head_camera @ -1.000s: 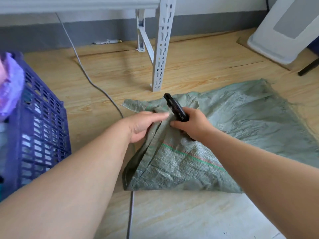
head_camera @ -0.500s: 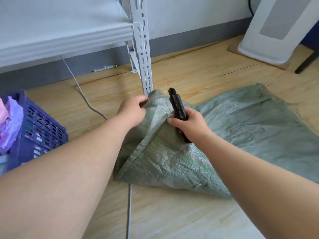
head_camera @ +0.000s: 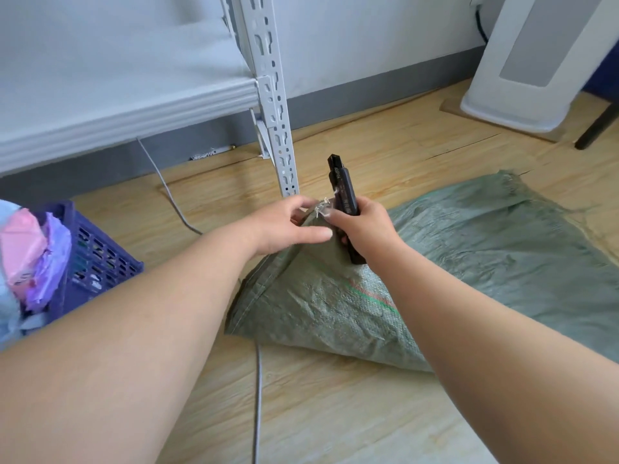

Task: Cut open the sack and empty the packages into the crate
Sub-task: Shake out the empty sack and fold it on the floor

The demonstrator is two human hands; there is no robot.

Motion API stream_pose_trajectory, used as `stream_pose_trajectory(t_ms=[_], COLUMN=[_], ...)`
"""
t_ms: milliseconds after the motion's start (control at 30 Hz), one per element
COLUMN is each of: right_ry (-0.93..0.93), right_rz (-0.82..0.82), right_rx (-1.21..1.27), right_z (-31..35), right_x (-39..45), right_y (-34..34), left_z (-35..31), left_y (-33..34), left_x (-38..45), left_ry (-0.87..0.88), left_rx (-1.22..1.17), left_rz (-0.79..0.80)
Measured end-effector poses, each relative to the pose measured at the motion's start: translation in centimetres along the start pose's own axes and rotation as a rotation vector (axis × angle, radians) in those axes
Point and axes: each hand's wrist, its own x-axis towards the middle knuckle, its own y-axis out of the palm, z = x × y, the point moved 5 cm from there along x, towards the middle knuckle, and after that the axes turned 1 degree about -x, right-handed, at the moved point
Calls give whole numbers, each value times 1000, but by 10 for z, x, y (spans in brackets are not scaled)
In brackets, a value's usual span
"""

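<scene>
your left hand (head_camera: 288, 226) pinches the raised corner of the green woven plastic sack (head_camera: 475, 256), fingers closed on the fabric just beside a small tuft of stitching thread. your right hand (head_camera: 365, 229) is clenched round a black utility knife (head_camera: 345, 202), held near upright; no blade is visible. the two hands touch the same corner, so the cut point lies between them. the sack lies flat and limp on the wooden floor (head_camera: 335, 413), its long axis running away to your right; it looks emptied. the purple slotted plastic crate (head_camera: 97, 259), holding pink and lilac packages (head_camera: 33, 259), stands well apart to your left, nearer the left hand.
</scene>
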Motion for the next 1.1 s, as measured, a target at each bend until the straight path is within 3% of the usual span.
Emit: stream_pose_trajectory(t_ms=[100, 267, 333, 433, 567, 733, 867, 967, 1033, 1100], right_ry=[-83, -13, 37, -40, -115, -3, 9, 25, 27, -5], right_rz=[35, 52, -15, -103, 29, 309, 301, 187, 28, -61], right_rx=[-27, -626, -568, -364, -296, -264, -582, -565, -388, -220], right_z=[11, 3, 0, 14, 40, 62, 67, 69, 75, 83], right_x=[1, 9, 10, 13, 21, 37, 45, 48, 50, 53], right_y=[2, -27, -44, -52, -46, -33, -34, -35, -35, -31], left_z=[-10, -11, -12, -19, -36, -59, -67, -63, -66, -87], left_y=[-12, -52, -63, -72, -80, -102, -125, -135, -146, -147], left_x=[2, -2, -3, -2, -6, -14, -21, -21, -27, -43], left_ry=[59, 22, 32, 51, 113, 167, 173, 116, 29, 174], left_rx=[161, 91, 89, 110, 137, 146, 103, 64, 204, 447], left_rz=[-250, -381, -398, -412, -359, -332, -504, -612, -825, -1148])
